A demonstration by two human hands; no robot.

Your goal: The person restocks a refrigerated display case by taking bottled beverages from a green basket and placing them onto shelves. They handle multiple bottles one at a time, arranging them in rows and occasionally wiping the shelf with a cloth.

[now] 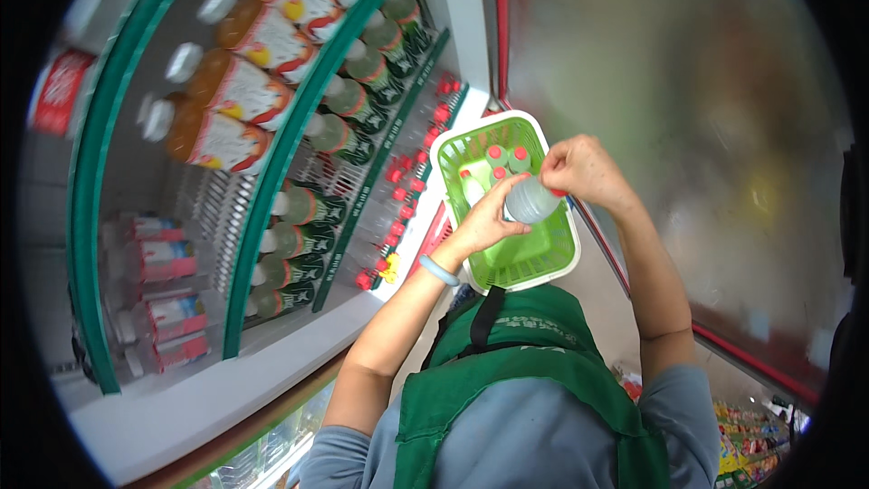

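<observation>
My left hand (485,221) grips a clear plastic bottle (529,202) around its body, above a green basket with a white rim (569,244). At the bottle's red cap (559,193), my right hand (577,166) has its fingers bent together; whether they pinch the cap or only touch it I cannot tell. Several bottles with red caps (496,153) stand inside the basket at its far end. One whitish bottle (471,188) leans near the basket's left wall.
An upright cooler on the left has green-edged shelves (288,129) with orange drink bottles (237,95), green-labelled bottles (292,241) and small red-capped bottles (400,204). Its fogged glass door (652,115) stands at the right. Packaged goods (750,438) fill shelves at the lower right.
</observation>
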